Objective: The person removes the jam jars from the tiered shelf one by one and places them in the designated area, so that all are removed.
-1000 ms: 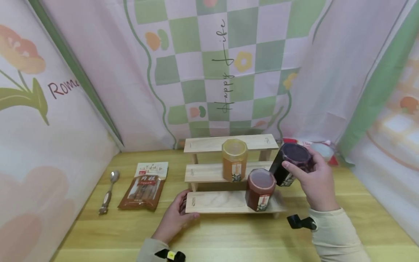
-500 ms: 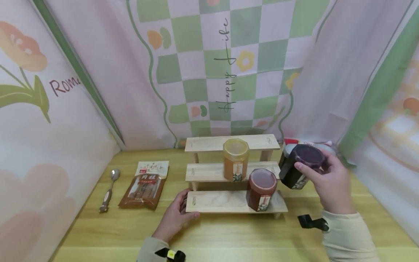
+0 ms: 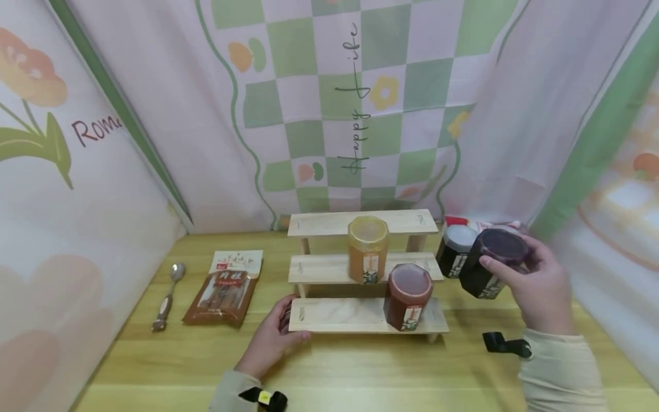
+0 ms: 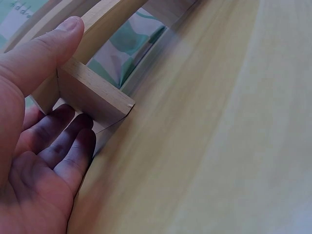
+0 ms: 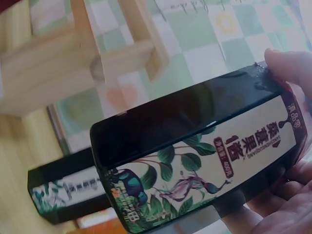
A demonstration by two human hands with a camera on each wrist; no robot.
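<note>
On the right in the head view, my right hand point(image 3: 546, 286) holds a dark jam jar point(image 3: 491, 266) around its upper part, tilted and off the table. In the right wrist view, this jam jar point(image 5: 195, 161) shows a leafy label. Beyond it stands a second dark jar point(image 3: 453, 254) with a pale lid, also in the right wrist view. My left hand point(image 3: 270, 337) grips the left end of a three-step wooden shelf point(image 3: 334, 316), thumb over the bottom step and fingers around its leg point(image 4: 92, 95). A reddish jar point(image 3: 407, 297) rests on the bottom step, a yellow jar point(image 3: 368, 252) on the middle one.
To the left on the wooden table point(image 3: 360, 377) lie a brown packet of sticks point(image 3: 223, 294) and a spoon point(image 3: 169, 297). A red-and-white package point(image 3: 455, 221) is partly hidden behind the dark jars. Printed cloth point(image 3: 340, 114) hangs behind the shelf.
My right hand has carried the dark jam jar rightward, away from the shelf, uncovering the second dark jar behind it. The left hand keeps its grip on the shelf.
</note>
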